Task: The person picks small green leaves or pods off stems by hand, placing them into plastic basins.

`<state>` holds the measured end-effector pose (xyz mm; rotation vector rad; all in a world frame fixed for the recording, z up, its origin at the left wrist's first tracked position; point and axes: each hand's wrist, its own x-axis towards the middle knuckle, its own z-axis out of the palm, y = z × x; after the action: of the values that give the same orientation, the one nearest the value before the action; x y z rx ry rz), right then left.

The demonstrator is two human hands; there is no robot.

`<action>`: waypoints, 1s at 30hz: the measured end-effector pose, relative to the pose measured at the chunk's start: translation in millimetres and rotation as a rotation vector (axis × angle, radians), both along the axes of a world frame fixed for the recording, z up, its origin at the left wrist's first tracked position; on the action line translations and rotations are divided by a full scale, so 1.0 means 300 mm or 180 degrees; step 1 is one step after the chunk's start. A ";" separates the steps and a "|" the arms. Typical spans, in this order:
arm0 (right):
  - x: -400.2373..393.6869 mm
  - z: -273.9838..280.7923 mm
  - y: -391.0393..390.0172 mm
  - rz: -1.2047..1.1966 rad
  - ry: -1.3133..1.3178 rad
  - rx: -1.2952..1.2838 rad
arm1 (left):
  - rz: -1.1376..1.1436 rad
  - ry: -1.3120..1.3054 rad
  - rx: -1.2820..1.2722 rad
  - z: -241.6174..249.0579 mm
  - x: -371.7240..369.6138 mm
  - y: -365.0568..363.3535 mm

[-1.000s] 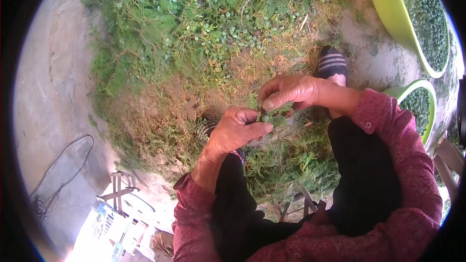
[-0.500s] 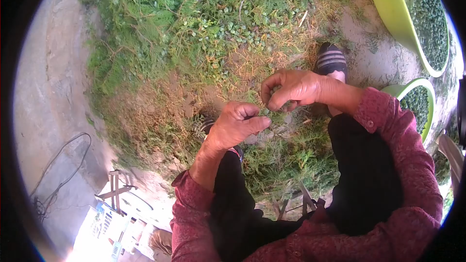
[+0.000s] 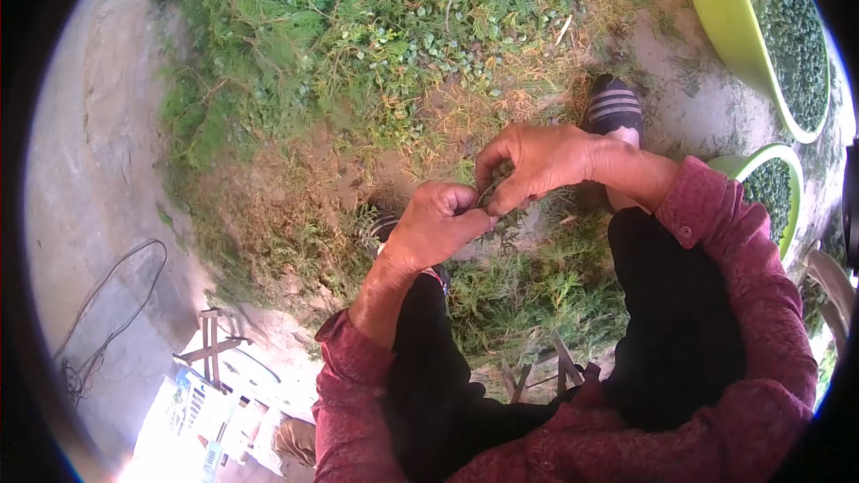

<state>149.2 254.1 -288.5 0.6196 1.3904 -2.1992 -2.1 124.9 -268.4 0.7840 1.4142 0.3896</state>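
My left hand (image 3: 432, 225) and my right hand (image 3: 535, 159) meet in front of me above the ground. Both pinch a small green sprig (image 3: 490, 198) between their fingertips; most of it is hidden by the fingers. Below the hands lies a heap of green cut branches (image 3: 528, 295) between my knees. I wear red sleeves and dark trousers. My right foot in a striped black shoe (image 3: 615, 109) rests beyond the right hand.
Two lime-green basins filled with small dark green pieces stand at the right: a big one (image 3: 729, 27) and a smaller one (image 3: 777, 181). More green branches (image 3: 340, 36) cover the ground ahead. A concrete floor (image 3: 98, 170) with a black cable (image 3: 107, 304) lies left.
The hands, a little apart half a second ago, have come together again at the sprig. The right hand shifted slightly left and down.
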 end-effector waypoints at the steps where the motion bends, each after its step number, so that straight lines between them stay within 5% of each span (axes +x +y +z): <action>1: -0.002 0.001 -0.003 0.0002 0.0000 -0.0001 | -0.0090 0.0110 0.0007 0.002 -0.001 0.002; 5: 0.007 -0.013 -0.015 -0.0086 -0.0020 -0.0174 | -0.0255 0.0023 0.0033 0.023 0.002 0.015; 8: 0.050 -0.045 0.006 -0.0479 -0.0154 -0.0725 | 0.0115 -0.0875 -0.0189 0.030 -0.007 0.002; 11: 0.092 -0.086 0.034 -0.0984 -0.0029 -0.1567 | 0.1140 -0.0614 -0.0107 -0.014 -0.009 -0.021; 13: 0.092 -0.081 0.040 -0.1116 0.0287 -0.2024 | 0.3006 -0.0677 0.0129 -0.065 0.004 -0.013; 24: 0.016 -0.050 -0.035 -0.1521 -0.0516 -0.1878 | 0.2257 0.0145 0.0667 -0.034 0.074 0.024; 30: 0.006 -0.075 -0.056 -0.1607 -0.0268 -0.1808 | 0.2166 0.0375 0.1235 -0.078 0.094 0.000</action>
<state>151.0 237.2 -310.9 0.8936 0.5391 -2.7479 26.0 125.0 -291.7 0.6156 1.7240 1.1845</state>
